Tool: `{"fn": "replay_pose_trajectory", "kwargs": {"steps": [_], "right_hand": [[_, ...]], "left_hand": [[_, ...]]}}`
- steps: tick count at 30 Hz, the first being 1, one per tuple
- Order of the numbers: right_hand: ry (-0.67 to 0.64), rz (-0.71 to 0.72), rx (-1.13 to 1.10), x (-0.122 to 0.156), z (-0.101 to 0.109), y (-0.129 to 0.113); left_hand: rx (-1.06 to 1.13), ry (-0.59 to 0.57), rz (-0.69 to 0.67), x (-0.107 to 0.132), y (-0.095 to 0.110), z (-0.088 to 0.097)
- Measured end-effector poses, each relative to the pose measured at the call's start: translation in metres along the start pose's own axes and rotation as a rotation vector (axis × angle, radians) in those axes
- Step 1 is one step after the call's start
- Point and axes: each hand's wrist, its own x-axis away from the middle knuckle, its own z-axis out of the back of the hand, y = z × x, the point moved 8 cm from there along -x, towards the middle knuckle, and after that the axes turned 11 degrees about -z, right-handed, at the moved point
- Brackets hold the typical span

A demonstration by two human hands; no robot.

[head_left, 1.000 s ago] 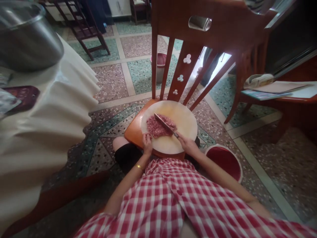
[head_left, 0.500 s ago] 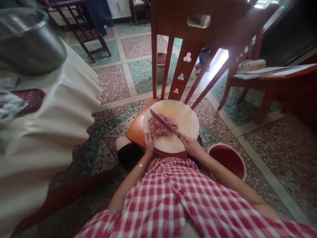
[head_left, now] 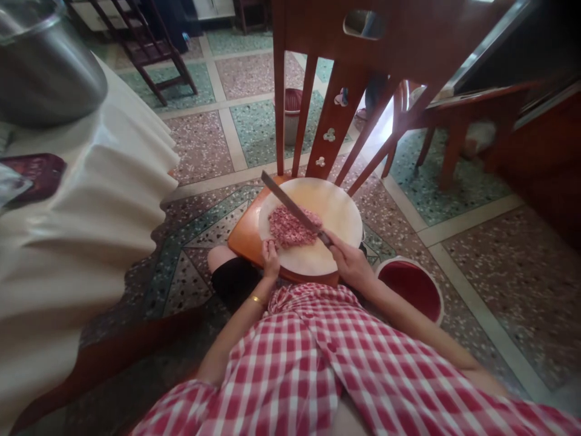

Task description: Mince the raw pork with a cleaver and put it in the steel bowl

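The right hand (head_left: 351,263) is closed around the handle of a long steel kitchen knife (head_left: 293,208), the blade slanting up and away over a mound of pink minced meat (head_left: 289,228). The left hand (head_left: 271,259), fingers curled and holding nothing, presses on the near left edge of the round pale cutting board (head_left: 338,212), its fingertips touching the mince. The meat lies left of the board's centre; the board rests on the seat of an orange-brown wooden chair (head_left: 245,239), with a red plastic bucket (head_left: 411,289) on the terrazzo floor beside the seat's right edge. The left fingertips sit close to the blade's path, so a chop drifting toward the near edge could nick them; the board overhangs the seat and might shift under a hard stroke. Compared with a second ago, the knife is raised, its tip now beyond the board's far left rim rather than lying across the meat.
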Motion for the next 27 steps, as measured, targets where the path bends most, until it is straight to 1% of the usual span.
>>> {"fn": "replay_pose_trajectory", "kwargs": {"steps": [1,2,5,6,7,8,11,13,14,16,17,19,21,24,27], "right_hand": [[0.011,0.010,-0.008,0.000,-0.001,-0.001],[-0.009,-0.006,0.012,0.001,-0.008,0.003],[-0.170,-0.150,0.153,0.005,-0.039,0.034],[-0.210,-0.195,0.188,0.007,-0.044,0.043],[-0.228,-0.220,0.200,0.010,-0.046,0.049],[-0.222,-0.220,0.189,0.012,-0.043,0.049],[-0.163,-0.117,0.098,0.017,-0.030,0.031],[-0.166,-0.084,0.082,0.018,-0.031,0.024],[-0.193,-0.106,0.103,0.018,-0.036,0.027],[-0.254,-0.204,0.143,0.017,-0.047,0.042],[-0.273,-0.249,0.128,0.016,-0.049,0.051],[-0.266,-0.301,-0.006,0.014,-0.045,0.063],[-0.241,-0.366,-0.228,0.014,-0.032,0.073],[-0.211,-0.594,-0.591,0.027,-0.019,0.095],[-0.136,-0.791,-0.876,0.049,-0.017,0.121]], "left_hand": [[0.006,0.005,-0.004,0.000,0.000,0.000],[0.019,0.007,-0.003,0.000,0.000,0.000],[0.065,0.017,0.018,0.001,-0.001,0.000],[0.082,0.019,0.025,0.001,-0.001,0.000],[0.098,0.021,0.030,0.002,0.000,0.000],[0.115,0.024,0.035,0.002,0.000,0.000],[0.145,0.054,0.051,0.002,0.000,0.001],[0.138,0.080,0.055,0.004,0.000,0.004],[0.131,0.089,0.054,0.004,0.001,0.005],[0.124,0.087,0.048,0.005,0.003,0.007],[0.124,0.083,0.045,0.005,0.004,0.008],[0.118,0.073,0.030,0.004,0.007,0.010],[0.076,0.062,-0.005,0.001,0.011,0.011],[-0.045,0.031,-0.086,-0.009,0.021,0.010],[-0.136,-0.002,-0.147,-0.021,0.031,0.005]]}}
